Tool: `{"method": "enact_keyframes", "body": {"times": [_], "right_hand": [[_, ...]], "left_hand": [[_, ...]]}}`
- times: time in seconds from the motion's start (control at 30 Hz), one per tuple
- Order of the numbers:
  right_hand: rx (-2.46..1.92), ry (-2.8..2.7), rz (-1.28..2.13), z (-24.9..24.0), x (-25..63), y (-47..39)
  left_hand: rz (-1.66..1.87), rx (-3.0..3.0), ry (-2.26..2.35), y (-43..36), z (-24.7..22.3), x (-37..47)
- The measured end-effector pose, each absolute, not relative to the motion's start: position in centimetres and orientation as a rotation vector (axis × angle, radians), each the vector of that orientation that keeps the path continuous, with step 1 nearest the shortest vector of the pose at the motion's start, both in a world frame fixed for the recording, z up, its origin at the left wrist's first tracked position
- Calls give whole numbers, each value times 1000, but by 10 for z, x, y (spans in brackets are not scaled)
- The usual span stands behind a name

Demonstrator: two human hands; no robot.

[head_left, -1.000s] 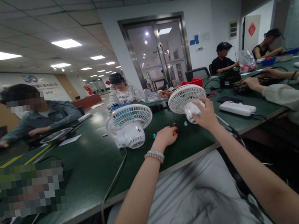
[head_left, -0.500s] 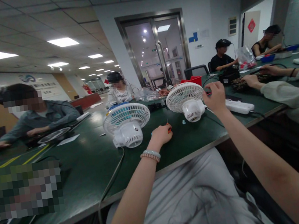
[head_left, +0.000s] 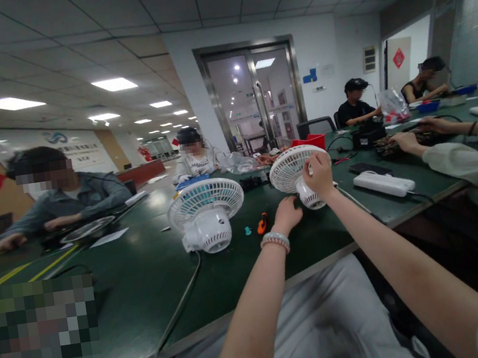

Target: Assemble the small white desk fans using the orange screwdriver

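I am working with two white fans on one dark green desk [head_left: 130,289], both leaning their round cages away from me. My right hand [head_left: 319,176] is bending its fingers over the back of the right fan [head_left: 287,172], touching it near the housing; I cannot tell whether they are clamping it. My left hand [head_left: 287,215] is curling its fingers together low beside that fan's housing, and I cannot tell whether they are holding anything. Two bracelets [head_left: 274,242], one smooth and one beaded, are circling my left wrist.

The left fan [head_left: 210,230] is standing apart from my hands, showing its ribbed plastic cage and glossy rounded housing, while its grey cord [head_left: 177,312] is running over the desk's front edge. One orange-and-black tool [head_left: 262,223] and one small teal piece [head_left: 248,231] are lying between that fan and my left hand. Bare, smooth desk is stretching from them to the front edge, but my hands are sharing a tight space at the right fan. Right of it, one white power strip [head_left: 383,183] is lying near the front edge, with one flat black slab [head_left: 370,169] just behind.
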State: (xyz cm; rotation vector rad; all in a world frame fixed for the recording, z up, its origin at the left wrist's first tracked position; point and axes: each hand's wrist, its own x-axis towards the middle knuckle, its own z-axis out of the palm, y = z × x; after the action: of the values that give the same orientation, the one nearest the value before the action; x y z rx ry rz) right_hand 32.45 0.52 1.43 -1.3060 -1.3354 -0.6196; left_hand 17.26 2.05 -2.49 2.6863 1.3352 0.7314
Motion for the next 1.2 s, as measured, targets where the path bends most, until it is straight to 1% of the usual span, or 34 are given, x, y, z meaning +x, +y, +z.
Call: {"method": "enact_keyframes", "body": {"times": [0.13, 0.3, 0.47, 0.9, 1.1, 1.2], "right_hand": [[-1275, -1476, -567, -3, 321, 6], [-1333, -1505, -517, -5, 324, 4], [-1390, -1581, -494, -9, 321, 2], [-1480, -1557, -438, -11, 318, -2], [-1567, -1477, -446, -13, 312, -5], [-1624, -1352, -431, -15, 311, -6]], "left_hand": [[618, 2567, 1258, 28, -36, 163], [508, 2581, 1187, 23, -33, 158], [554, 2578, 1208, 21, -33, 160], [624, 2628, 1302, 13, -29, 160], [658, 2620, 1366, 15, -30, 159], [679, 2615, 1363, 16, -31, 159]]}}
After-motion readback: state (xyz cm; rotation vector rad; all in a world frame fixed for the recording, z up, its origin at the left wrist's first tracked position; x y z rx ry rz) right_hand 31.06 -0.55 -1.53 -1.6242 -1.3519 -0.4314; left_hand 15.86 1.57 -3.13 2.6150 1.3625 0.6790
